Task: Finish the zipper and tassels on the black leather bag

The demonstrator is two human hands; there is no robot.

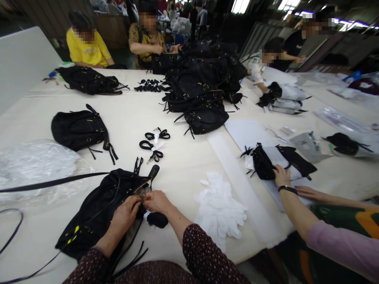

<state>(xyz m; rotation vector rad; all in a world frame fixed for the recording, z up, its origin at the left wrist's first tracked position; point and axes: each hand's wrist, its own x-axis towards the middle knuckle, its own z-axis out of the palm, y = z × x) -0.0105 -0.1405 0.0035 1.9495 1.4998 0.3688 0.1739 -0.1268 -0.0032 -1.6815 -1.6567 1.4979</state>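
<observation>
A black handbag lies on its side in front of me, its mouth pulled apart and a pale lining showing. On the mouth's near edge, my left hand is closed with bent fingers gripping the bag. Across from it, my right hand pinches at the same opening; what sits between its fingertips is hidden. Below the right wrist is a black bundle with a white wrap, touching or close to the hand. A yellow tag and a thin black cord lie over the bag.
Two coiled black straps lie ahead, with white paper strips to the right. Another handbag sits left beside clear plastic. A pile of bags stands farther back. A co-worker's hand rests on a bag at right.
</observation>
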